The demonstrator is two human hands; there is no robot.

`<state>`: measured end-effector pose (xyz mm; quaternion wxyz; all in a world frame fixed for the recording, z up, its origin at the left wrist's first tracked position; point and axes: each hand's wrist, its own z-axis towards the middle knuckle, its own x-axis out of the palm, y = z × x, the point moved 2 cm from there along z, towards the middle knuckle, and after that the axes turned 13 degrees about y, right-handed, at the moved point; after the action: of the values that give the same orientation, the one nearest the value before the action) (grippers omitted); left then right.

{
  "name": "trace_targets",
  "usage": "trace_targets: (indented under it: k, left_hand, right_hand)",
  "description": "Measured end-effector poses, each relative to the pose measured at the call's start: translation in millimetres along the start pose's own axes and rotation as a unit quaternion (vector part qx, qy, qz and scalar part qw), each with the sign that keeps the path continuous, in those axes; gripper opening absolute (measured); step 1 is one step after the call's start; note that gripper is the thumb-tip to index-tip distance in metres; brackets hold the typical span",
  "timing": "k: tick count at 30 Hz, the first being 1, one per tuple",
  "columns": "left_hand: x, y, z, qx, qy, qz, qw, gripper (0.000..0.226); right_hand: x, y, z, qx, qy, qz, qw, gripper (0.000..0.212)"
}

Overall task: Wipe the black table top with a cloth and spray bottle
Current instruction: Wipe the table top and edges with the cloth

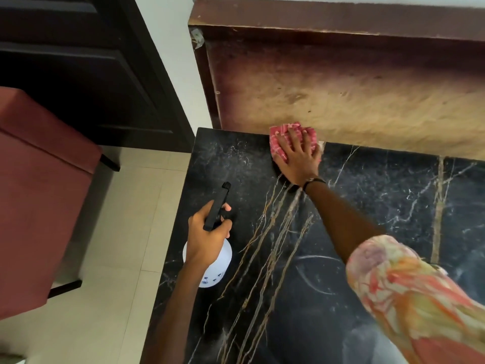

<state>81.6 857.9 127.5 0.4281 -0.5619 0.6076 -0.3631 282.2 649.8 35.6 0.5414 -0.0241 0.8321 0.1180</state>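
The black marble table top (354, 211) with white and gold veins fills the lower right of the head view. At its far edge lies a pink patterned cloth (279, 151), and my right hand (299, 158) presses flat on it with fingers spread. My left hand (207, 235) grips the neck of a white spray bottle (217, 269) with a black trigger head (217, 206), held over the table's left edge. Part of the bottle is hidden under the hand.
A worn wooden panel (341, 88) stands upright along the table's far edge, just behind the cloth. A dark red upholstered seat (39, 185) stands on the pale tiled floor (126, 232) to the left. A dark door (78, 61) is at the far left.
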Motion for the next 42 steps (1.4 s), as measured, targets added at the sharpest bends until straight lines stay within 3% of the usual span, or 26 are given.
trace_targets:
  k: [4,8,10,13,18,22,26,28,31,35,38,42]
  left_hand:
    - [15.8,-8.3,1.9,-0.007,0.007,0.006,1.000,0.033]
    - [28.1,-16.9,4.4,-0.012,0.012,0.009,1.000,0.033]
    - [32.9,-19.3,4.9,-0.009,0.017,0.011,1.000,0.033]
    - [39.6,-22.8,4.0,-0.007,0.021,0.012,1.000,0.033]
    - [55.5,-28.2,-3.5,-0.026,0.010,-0.004,1.000,0.034]
    - [62.1,-29.0,-5.0,-0.008,0.021,0.015,1.000,0.031]
    - [65.2,-25.4,-9.8,-0.020,-0.001,0.007,1.000,0.029]
    - [67.1,-25.9,-15.9,-0.035,-0.017,0.010,0.999,0.031]
    - [70.9,-26.2,-26.8,-0.055,-0.038,-0.010,0.998,0.035]
    - [71.7,-18.7,-35.6,-0.037,-0.030,0.014,0.999,0.034]
    - [72.6,-16.4,-39.5,-0.024,-0.012,0.041,0.999,0.028]
    - [78.5,-16.8,-42.4,-0.030,-0.013,0.051,0.998,0.031]
  right_hand:
    - [17.0,36.6,-16.5,-0.108,0.000,-0.049,0.993,0.058]
    - [37.8,-3.6,-69.0,-0.202,-0.016,-0.111,0.973,0.057]
    - [35.7,-48.0,-83.5,-0.187,-0.024,-0.106,0.976,0.061]
    - [15.8,-96.6,-71.2,-0.091,-0.008,-0.057,0.994,0.071]
    - [-5.0,-70.9,-23.1,-0.005,0.004,0.001,1.000,0.076]
    - [11.7,-36.6,-36.5,-0.092,0.016,-0.054,0.994,0.064]
    - [33.1,-73.7,-92.0,-0.193,0.003,-0.117,0.974,0.060]
    - [33.3,-113.6,-109.6,-0.176,0.004,-0.116,0.978,0.063]
    - [15.0,-145.7,-98.5,-0.078,0.022,-0.081,0.993,0.072]
    - [-0.3,-113.8,-54.5,0.010,0.026,0.004,1.000,0.073]
    - [8.1,-78.6,-44.0,-0.021,0.026,-0.012,0.999,0.067]
    - [33.7,-58.0,-95.3,-0.154,0.012,-0.074,0.985,0.063]
